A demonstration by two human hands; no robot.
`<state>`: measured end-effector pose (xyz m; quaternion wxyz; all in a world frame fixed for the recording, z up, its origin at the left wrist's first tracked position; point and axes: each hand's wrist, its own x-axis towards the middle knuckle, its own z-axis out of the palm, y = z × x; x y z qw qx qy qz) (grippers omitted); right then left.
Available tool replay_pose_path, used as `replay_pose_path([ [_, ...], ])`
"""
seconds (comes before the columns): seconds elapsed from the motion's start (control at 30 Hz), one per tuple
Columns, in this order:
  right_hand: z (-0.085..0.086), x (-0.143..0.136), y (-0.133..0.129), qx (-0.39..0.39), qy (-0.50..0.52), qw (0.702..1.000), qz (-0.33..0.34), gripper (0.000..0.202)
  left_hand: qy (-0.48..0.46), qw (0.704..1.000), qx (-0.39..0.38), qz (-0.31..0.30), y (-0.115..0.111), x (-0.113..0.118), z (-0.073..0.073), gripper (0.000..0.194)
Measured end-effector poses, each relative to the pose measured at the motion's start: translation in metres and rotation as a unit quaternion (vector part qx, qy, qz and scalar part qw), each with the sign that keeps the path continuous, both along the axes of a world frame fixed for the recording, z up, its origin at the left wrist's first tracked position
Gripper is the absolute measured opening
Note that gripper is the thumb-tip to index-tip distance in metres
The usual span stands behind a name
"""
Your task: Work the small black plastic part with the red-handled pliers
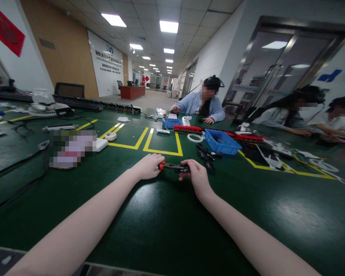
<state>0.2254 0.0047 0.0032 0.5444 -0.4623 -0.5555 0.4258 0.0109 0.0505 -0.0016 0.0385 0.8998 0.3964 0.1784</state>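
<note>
My left hand (150,166) is closed around the red handles of a pair of pliers (170,166), whose metal jaws point right. A small black cable bundle (184,168) is at the tip of the jaws, partly covered by fingers. My right hand (196,174) pinches this bundle from the other side. Whether the jaws grip the cable cannot be made out. Just beyond my right hand, more black cables (206,158) lie coiled on the green table (149,222).
A blue bin (222,142) stands behind the loose cables, with a white ring (195,138) beside it. Red strips (188,128) lie farther back. A tape roll (110,136) and a white box (100,144) sit left. Across the table sits a person (201,103); others sit at right.
</note>
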Motion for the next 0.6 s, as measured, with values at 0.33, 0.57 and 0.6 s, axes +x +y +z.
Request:
replay_pose_path([
  [0.33,-0.005,0.000,0.004,-0.004,0.029,1.000,-0.001,0.036,0.005,1.000,0.005,-0.003,0.001,0.001,-0.002,0.014],
  [0.57,0.005,-0.001,-0.006,0.039,0.003,0.999,-0.004,0.035,-0.018,1.000,-0.004,-0.006,-0.002,0.002,0.000,0.011],
  [0.6,0.006,-0.001,-0.007,0.041,0.002,0.999,-0.005,0.035,-0.021,1.000,-0.006,-0.007,-0.002,0.002,0.001,0.011],
])
